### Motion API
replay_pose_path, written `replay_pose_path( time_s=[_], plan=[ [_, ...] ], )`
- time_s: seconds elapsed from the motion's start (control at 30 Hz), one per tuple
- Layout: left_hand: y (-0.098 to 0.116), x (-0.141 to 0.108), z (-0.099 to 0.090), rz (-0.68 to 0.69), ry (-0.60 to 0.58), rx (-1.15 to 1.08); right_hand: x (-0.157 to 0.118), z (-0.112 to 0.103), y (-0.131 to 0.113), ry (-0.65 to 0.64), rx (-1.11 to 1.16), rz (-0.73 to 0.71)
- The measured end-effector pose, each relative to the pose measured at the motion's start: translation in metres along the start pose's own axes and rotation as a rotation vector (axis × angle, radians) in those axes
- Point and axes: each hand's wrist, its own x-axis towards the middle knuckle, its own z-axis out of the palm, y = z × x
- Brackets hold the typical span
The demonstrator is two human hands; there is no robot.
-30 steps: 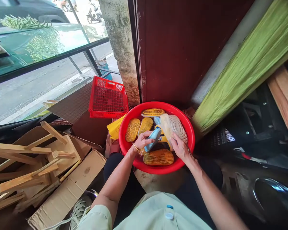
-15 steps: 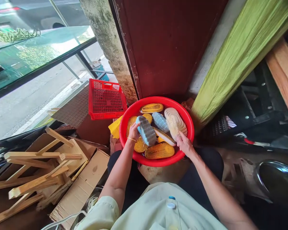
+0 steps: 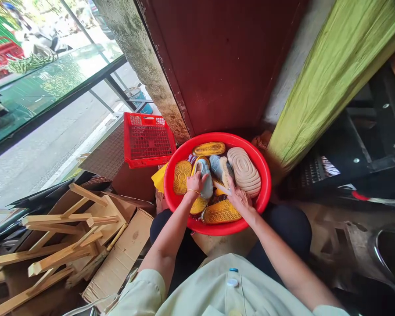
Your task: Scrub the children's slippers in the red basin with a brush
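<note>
A red basin [image 3: 266, 175] between my knees holds several shoes, some with yellow soles. My left hand [image 3: 195, 182] is closed on a light blue shoe [image 3: 206, 186], whose opening faces up. My right hand [image 3: 239, 198] grips a brush [image 3: 226, 169] with pale bristles pointing up, near the basin's middle. Just right of the brush rests a beige shoe [image 3: 245, 171] with its ringed sole up. A yellow sole [image 3: 221, 212] lies at the near rim, and another [image 3: 182, 175] at the left.
Beyond the basin's left side is a red crate [image 3: 149, 142]. Wooden stools [image 3: 85, 219] and cardboard [image 3: 121, 254] lie at the left. A dark red door [image 3: 224, 66] stands behind, with a green curtain [image 3: 312, 83] to the right.
The light blue shoe in my left hand has turned from sole up to opening up. My right hand has moved left from the beige shoe, and its brush now stands bristles up.
</note>
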Motion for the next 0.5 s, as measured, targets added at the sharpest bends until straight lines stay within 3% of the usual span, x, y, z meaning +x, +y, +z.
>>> replay_pose_path(
  time_s=[0.13, 0.3, 0.37, 0.5],
  plan=[
    [0.01, 0.013, 0.031, -0.029, -0.085, 0.149, 0.012, 0.012, -0.001, -0.049, -0.066, 0.001],
    [0.018, 0.033, 0.037, -0.122, -0.158, 0.137, 0.014, 0.006, 0.001, -0.044, -0.087, -0.005],
    [0.013, 0.035, 0.034, -0.129, -0.139, 0.003, 0.01, 0.001, 0.005, 0.024, -0.081, -0.023],
    [-0.013, 0.022, 0.026, -0.132, -0.067, -0.468, 0.0, -0.004, 0.014, 0.228, -0.053, -0.083]
  ],
)
